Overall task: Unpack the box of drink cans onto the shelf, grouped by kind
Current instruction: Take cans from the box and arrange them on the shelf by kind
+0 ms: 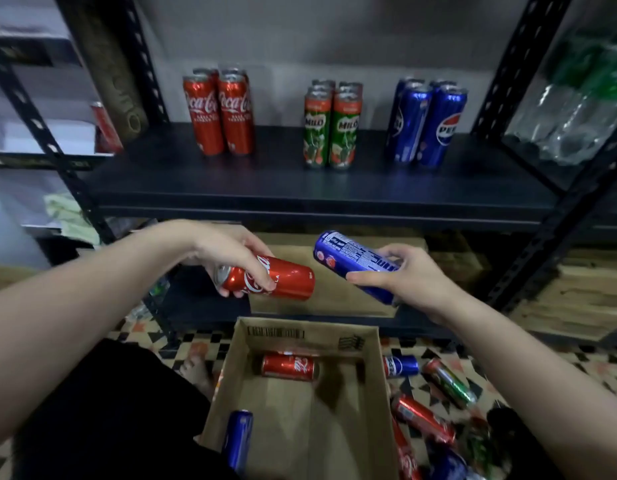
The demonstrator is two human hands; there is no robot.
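Mid-unpacking, centre frame: my left hand (231, 258) has its grip curled round a red Coca-Cola can (283, 278) and my right hand (407, 277) grips a blue Pepsi can (355, 261), both above the box (376, 393) at bottom centre. Judged next: red to the Coca-Cola group (218, 112) upper left on the shelf (265, 188), blue to the Pepsi group (426, 123) right of the Milo group (331, 128); one red can (288, 366) and one blue can (237, 439) remain boxed.
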